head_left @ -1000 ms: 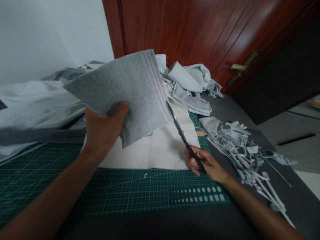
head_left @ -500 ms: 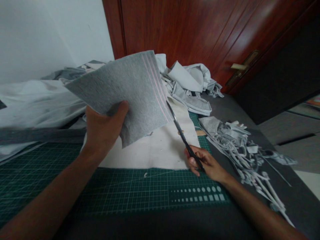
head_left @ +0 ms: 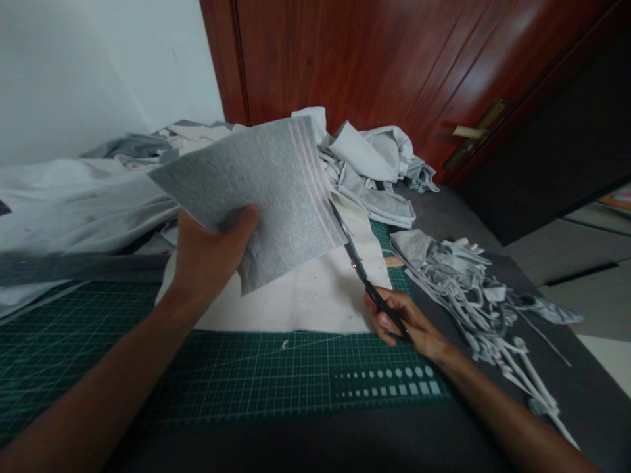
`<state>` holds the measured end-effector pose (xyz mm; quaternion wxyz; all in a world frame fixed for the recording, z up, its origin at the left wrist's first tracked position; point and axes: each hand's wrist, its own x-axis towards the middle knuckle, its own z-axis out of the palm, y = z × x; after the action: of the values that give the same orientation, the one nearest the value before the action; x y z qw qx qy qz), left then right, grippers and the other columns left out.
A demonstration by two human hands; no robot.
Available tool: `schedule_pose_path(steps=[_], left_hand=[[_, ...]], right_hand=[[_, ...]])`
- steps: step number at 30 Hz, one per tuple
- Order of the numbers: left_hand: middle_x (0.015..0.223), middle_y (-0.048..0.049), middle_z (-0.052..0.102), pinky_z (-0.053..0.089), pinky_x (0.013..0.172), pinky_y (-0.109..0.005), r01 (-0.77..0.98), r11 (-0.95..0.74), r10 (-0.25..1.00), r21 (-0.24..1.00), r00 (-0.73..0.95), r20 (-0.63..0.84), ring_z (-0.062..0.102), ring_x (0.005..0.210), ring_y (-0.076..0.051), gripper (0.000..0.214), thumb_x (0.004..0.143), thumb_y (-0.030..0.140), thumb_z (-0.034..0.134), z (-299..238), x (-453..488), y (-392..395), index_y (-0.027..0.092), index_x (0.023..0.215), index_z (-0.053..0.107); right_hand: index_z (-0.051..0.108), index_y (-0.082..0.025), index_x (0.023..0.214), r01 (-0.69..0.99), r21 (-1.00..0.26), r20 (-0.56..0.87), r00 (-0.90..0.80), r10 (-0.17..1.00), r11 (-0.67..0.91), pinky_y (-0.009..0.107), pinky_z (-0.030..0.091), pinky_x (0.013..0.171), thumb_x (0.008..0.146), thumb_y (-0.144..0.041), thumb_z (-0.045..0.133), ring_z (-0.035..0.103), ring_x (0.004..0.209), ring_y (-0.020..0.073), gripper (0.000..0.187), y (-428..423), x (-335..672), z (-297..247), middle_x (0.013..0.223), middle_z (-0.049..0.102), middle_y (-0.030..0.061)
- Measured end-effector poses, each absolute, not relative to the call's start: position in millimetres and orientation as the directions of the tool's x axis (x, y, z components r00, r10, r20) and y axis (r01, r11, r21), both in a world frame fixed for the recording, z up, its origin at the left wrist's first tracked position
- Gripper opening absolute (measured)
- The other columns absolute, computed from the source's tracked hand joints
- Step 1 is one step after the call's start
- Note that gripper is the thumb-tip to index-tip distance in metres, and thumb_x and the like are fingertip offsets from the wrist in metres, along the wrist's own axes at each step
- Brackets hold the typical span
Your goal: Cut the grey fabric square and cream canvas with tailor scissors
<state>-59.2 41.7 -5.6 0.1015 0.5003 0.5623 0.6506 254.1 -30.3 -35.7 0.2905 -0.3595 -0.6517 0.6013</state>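
At far left, a heap of pale grey fabric [head_left: 73, 197] lies below a white wall [head_left: 98, 72], with a dark grey strip of cloth [head_left: 83, 266] along its near side and the green cutting mat [head_left: 246, 381] in front. Next comes the left hand [head_left: 207, 253], raised over the mat, its fingers pinching a grey fabric piece [head_left: 276, 203]: the thumb presses the near face, while the other fingers are hidden behind. The piece is held up at a tilt above a cream cloth [head_left: 296, 309] spread on the mat, and pink stripes (four or so, hard to count) run beside its right edge. Just at that edge are the blades of the black scissors [head_left: 362, 272]; whether they touch the fabric I cannot tell. The right hand [head_left: 401, 315] has its fingers curled around the scissors' handles, above the mat's right part. Behind, a pile of pale cloth [head_left: 377, 154] sits before a red-brown door [head_left: 345, 59]. Farther right, a tangle of grey and white scraps [head_left: 463, 282] lies on the dark worktop [head_left: 582, 387].
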Motion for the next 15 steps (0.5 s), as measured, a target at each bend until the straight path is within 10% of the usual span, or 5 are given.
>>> schedule_pose_path(steps=[15], left_hand=[[0.111, -0.0130, 0.075, 0.052, 0.103, -0.052, 0.455, -0.315, 0.741, 0.833, -0.430, 0.515, 0.070, 0.105, -0.030, 0.045, 0.067, 0.024, 0.078, 7.1, -49.4, 30.5, 0.011, 0.110, 0.070]], right_hand=[[0.048, -0.021, 0.088, 0.112, -0.993, -0.047, -0.564, 0.825, 0.020, 0.021, 0.032, 0.042, 0.090, -0.066, 0.063, 0.036, 0.041, 0.0068, 0.048, -29.3, 254.1, -36.7, 0.053, 0.042, -0.0098]])
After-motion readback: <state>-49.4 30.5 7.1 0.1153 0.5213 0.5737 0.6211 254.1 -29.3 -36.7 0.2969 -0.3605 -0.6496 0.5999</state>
